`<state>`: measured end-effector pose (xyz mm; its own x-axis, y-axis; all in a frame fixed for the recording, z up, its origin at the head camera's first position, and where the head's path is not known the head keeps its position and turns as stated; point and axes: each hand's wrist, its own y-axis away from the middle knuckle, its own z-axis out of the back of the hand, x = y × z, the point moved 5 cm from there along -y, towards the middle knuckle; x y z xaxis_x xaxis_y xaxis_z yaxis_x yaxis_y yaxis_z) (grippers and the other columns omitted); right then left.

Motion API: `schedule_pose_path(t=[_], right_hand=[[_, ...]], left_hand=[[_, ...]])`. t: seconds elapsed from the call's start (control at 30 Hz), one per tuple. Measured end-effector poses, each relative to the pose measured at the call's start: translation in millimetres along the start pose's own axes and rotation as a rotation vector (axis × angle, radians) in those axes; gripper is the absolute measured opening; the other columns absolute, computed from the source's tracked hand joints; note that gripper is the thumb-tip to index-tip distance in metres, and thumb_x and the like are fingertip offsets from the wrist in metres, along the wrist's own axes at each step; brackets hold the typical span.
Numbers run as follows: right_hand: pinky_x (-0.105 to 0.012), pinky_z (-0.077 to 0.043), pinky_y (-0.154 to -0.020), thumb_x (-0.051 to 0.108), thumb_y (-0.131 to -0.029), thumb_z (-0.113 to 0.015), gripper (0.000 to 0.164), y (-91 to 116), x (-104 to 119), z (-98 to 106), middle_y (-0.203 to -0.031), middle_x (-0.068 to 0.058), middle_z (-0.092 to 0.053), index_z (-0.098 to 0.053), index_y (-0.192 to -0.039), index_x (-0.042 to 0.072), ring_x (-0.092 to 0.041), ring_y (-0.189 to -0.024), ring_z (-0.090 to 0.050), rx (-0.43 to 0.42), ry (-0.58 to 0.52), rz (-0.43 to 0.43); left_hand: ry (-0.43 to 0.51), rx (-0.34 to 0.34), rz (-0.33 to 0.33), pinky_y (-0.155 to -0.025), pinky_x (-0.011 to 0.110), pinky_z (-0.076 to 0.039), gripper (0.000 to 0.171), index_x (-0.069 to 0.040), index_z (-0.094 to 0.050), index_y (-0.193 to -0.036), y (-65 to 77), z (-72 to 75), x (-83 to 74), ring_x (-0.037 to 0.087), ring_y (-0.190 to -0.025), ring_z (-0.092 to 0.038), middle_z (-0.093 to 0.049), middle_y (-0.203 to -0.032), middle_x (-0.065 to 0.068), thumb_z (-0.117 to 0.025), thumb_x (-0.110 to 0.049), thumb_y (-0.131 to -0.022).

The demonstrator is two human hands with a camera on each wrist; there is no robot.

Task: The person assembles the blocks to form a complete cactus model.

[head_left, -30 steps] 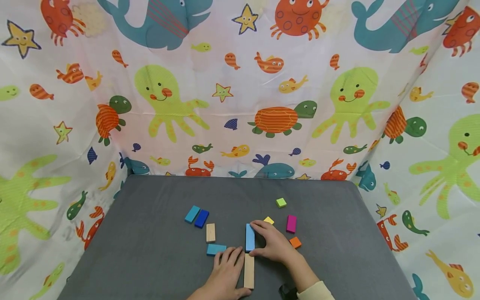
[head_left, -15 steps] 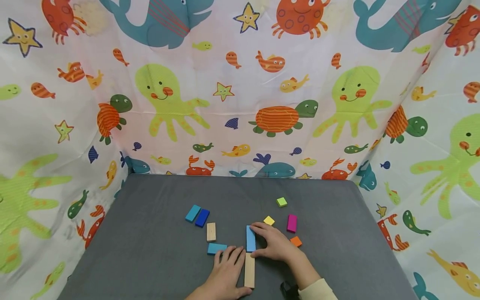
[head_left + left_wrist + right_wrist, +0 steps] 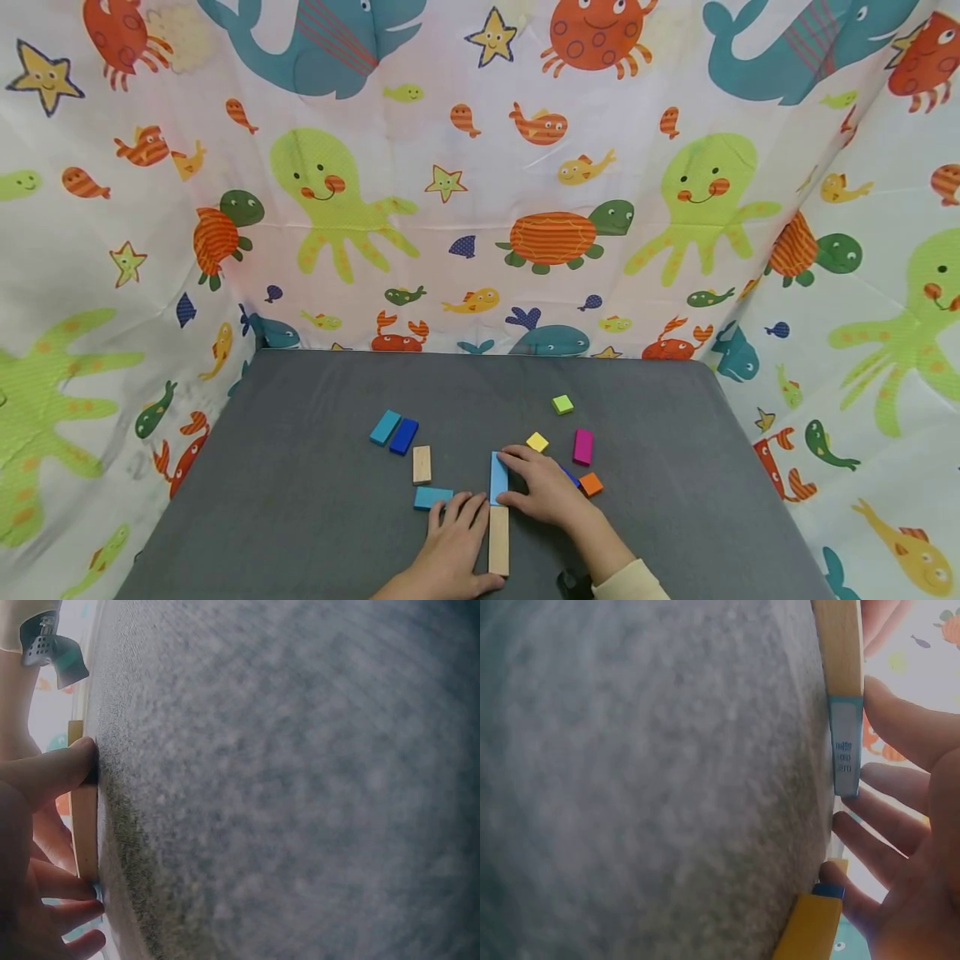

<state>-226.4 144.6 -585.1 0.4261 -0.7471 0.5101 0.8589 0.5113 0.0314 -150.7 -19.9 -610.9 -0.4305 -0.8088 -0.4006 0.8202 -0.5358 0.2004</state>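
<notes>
A long plain wooden block (image 3: 498, 542) lies lengthwise at the table's near middle. My left hand (image 3: 450, 546) holds it, thumb at the near end and fingertips along its left side by the far end. Directly beyond, end to end with it, lies a light blue block (image 3: 498, 479). My right hand (image 3: 546, 490) pinches this one, index finger at its far end and thumb low on its right side. In the right wrist view, small print shows on the light blue block's side (image 3: 846, 746), and its end meets the wooden block (image 3: 844, 652).
Left of the hands lie a teal block (image 3: 432, 498), a short wooden block (image 3: 422, 465), a dark blue block (image 3: 403, 437) and another teal one (image 3: 385, 427). Rightward are yellow (image 3: 537, 442), green (image 3: 562, 405), magenta (image 3: 582, 447) and orange (image 3: 591, 484) blocks, plus a partly hidden blue one (image 3: 572, 477).
The light blue block and my right hand have shifted slightly left, lining up with the wooden block. More of the yellow block and a corner of a blue block now show. My left hand stays put.
</notes>
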Motion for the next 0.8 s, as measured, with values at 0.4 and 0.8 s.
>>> schedule_pose_path(t=[0.4,0.8], right_hand=[[-0.052,-0.044,-0.109,0.038,-0.093,-0.073,0.059,4,6,11,-0.149,-0.006,-0.05,-0.056,-0.146,0.017,-0.028,-0.136,-0.05,-0.073,-0.023,0.013],[-0.05,-0.051,-0.101,0.027,-0.086,-0.082,0.053,-6,-21,39,-0.13,-0.012,-0.064,-0.066,-0.133,0.009,-0.031,-0.119,-0.062,-0.33,0.018,-0.297]], left_hand=[[0.047,-0.028,-0.032,-0.108,0.067,-0.027,0.104,-0.011,-0.034,-0.158,2.6,7.6,-3.4,0.033,-0.145,-0.029,-0.033,-0.162,0.009,-0.057,-0.079,-0.084],[-0.054,-0.206,-0.089,-0.103,0.066,-0.034,0.064,-0.026,-0.045,-0.154,-14.8,24.9,-10.2,0.033,-0.143,-0.036,-0.04,-0.16,-0.003,-0.06,-0.052,-0.097]])
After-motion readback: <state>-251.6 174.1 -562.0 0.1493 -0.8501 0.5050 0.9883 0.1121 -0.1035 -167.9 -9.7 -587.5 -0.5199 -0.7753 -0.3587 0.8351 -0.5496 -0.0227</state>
